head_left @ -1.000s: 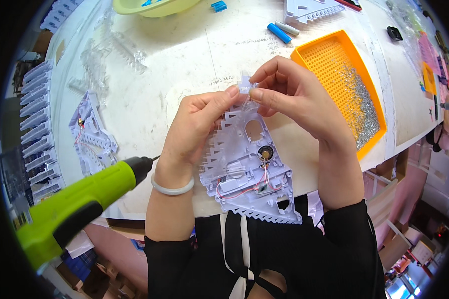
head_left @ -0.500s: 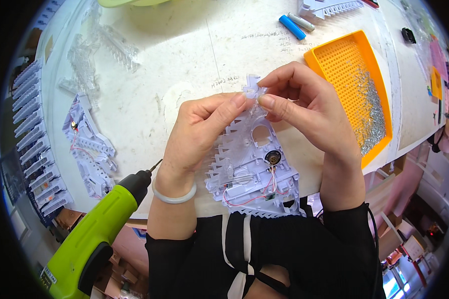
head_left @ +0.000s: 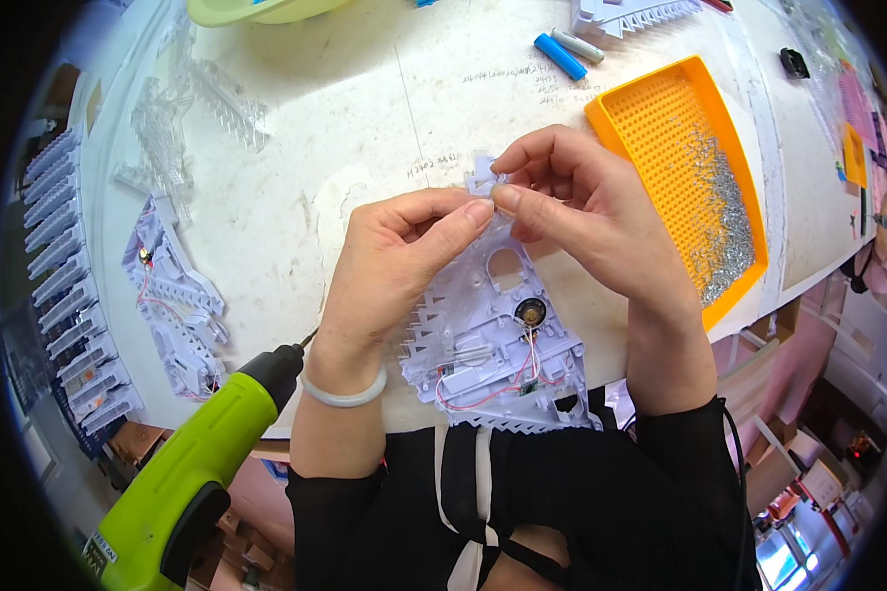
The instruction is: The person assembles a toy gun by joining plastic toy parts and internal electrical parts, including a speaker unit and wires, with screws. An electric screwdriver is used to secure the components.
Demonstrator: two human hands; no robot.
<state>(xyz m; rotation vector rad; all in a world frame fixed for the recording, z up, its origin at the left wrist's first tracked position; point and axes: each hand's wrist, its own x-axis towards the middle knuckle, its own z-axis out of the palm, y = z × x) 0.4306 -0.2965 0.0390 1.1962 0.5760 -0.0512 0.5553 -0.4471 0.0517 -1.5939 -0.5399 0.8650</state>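
A pale lavender plastic housing (head_left: 552,350) lies open in front of me, fitted with a small round speaker (head_left: 530,312), thin red and white wires and a small green board. Over its left part runs a clear toothed plastic piece (head_left: 460,286). At the housing's far tip, my left hand (head_left: 399,246) is closed, thumb and forefinger pinching the upper end of the clear piece. Directly opposite, my right hand (head_left: 586,212) also pinches there, its fingertips almost touching the left thumb. Exactly what lies between the fingertips is mostly hidden.
A yellow tray (head_left: 645,118) of small screws stands to the right. A green power screwdriver (head_left: 202,453) points in from lower left. Another wired housing (head_left: 172,295), clear parts (head_left: 168,128) and a row of stacked lavender housings (head_left: 59,266) lie left. Two cylindrical batteries (head_left: 560,56) lie beyond.
The whole view has shifted slightly, moving the scene a little to the left. My fingertips have come closer together at the housing's tip, with both hands still pinching there.
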